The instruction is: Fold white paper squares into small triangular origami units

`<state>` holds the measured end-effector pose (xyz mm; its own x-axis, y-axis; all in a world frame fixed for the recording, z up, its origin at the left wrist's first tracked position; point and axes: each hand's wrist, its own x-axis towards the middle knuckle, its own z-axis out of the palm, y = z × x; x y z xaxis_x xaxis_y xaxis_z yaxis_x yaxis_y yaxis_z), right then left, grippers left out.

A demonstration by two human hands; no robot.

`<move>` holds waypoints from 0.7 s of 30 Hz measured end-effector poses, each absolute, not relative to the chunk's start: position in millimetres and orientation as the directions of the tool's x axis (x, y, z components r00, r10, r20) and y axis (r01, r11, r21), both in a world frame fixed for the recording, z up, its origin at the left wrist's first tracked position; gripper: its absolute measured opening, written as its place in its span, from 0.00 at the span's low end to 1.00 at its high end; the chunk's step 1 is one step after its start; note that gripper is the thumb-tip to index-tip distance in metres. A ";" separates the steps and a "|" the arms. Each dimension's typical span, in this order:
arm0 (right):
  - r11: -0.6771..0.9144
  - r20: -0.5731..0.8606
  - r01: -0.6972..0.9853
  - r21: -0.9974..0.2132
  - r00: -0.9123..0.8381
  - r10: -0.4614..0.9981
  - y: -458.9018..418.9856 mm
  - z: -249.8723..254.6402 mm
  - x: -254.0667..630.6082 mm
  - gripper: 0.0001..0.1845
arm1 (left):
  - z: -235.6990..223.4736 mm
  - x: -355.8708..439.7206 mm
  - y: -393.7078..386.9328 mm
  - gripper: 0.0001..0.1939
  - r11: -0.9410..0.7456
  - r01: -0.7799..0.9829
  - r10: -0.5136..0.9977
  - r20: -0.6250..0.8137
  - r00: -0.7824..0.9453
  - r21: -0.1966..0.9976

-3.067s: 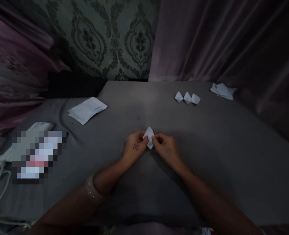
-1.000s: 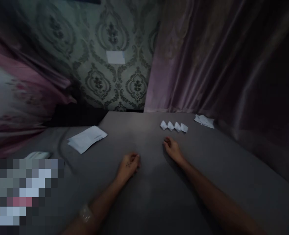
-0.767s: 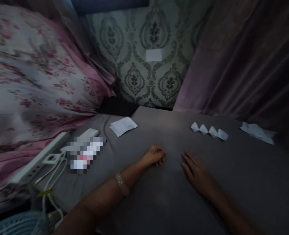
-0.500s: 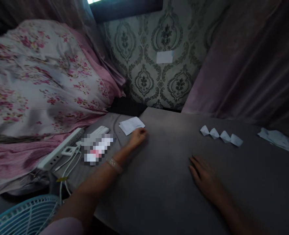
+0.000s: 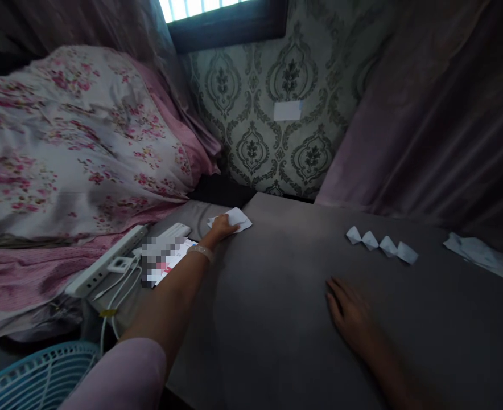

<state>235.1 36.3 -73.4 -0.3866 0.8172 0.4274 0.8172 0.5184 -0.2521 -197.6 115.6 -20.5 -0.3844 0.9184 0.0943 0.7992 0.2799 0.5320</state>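
Observation:
My left hand [image 5: 221,228] is stretched far out to the left and lies on a small stack of white paper sheets [image 5: 239,218] at the back left of the grey table [image 5: 277,330], its fingers curled onto the top sheet. Flat on the table rests my right hand [image 5: 349,316], fingers stretched out and holding nothing. Beyond it a row of several small folded white paper pieces [image 5: 382,245] lies on the table.
Crumpled white paper [image 5: 479,255] lies at the far right by the curtain. Left of the table are a white power strip [image 5: 106,263] with cables, a white remote-like object [image 5: 170,232], a floral blanket [image 5: 72,148] and a blue fan grille [image 5: 33,381].
The folded piece I held in both hands now lies in the row. My view turned left, my left hand reached onto the paper stack and my right hand flattened on the table.

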 end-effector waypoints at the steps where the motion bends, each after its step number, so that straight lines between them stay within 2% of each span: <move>1: 0.517 0.427 0.818 -0.251 -0.386 0.818 36.3 -73.3 234.8 0.25 | -21.0 -197.1 115.0 0.24 0.292 0.777 0.909 0.092 -0.407 0.557; 4: 0.504 0.411 0.826 -0.251 -0.381 0.829 35.4 -71.9 233.7 0.25 | -16.0 -196.6 112.6 0.18 0.307 0.677 0.879 0.074 -0.471 0.669; 7: 0.493 0.402 0.829 -0.264 -0.370 0.838 33.2 -70.1 232.6 0.25 | 0.7 -194.7 108.9 0.18 0.262 0.552 0.850 0.081 -0.520 0.792; 10: 0.493 0.406 0.820 -0.291 -0.361 0.840 31.8 -70.3 232.1 0.25 | 24.1 -180.5 103.5 0.18 0.151 0.401 0.831 0.104 -0.547 0.904; 12: 0.491 0.412 0.803 -0.338 -0.343 0.844 32.2 -70.8 231.9 0.24 | 37.7 -159.1 97.1 0.19 0.054 0.287 0.859 0.103 -0.502 0.956; 14: 0.483 0.413 0.758 -0.438 -0.308 0.857 33.1 -69.1 231.2 0.24 | 46.3 -128.3 86.9 0.20 -0.006 0.166 0.910 0.074 -0.407 0.986; 16: 0.447 0.382 0.658 -0.606 -0.253 0.889 33.2 -62.8 230.4 0.24 | 49.0 -91.6 72.7 0.19 -0.033 0.039 0.963 0.042 -0.265 0.999; 17: 0.389 0.342 0.586 -0.711 -0.196 0.919 32.5 -57.9 230.0 0.24 | 48.3 -72.7 64.7 0.19 -0.014 -0.161 0.989 -0.009 -0.144 0.987; 19: 0.240 0.205 0.400 -0.884 -0.129 0.970 29.7 -45.8 229.4 0.24 | 43.3 -36.9 48.2 0.18 0.120 -0.427 0.993 -0.106 0.055 0.896; 21: 0.090 0.070 0.159 -0.983 -0.124 0.990 25.7 -34.1 229.0 0.26 | 34.2 -7.4 33.7 0.15 0.252 -0.495 0.967 -0.196 0.162 0.832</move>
<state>229.0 25.7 -34.1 -0.1242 0.9898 0.0701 0.1591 0.0896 -0.9832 -7.4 33.7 34.2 0.1622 0.9670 -0.1963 -0.4946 0.2518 0.8318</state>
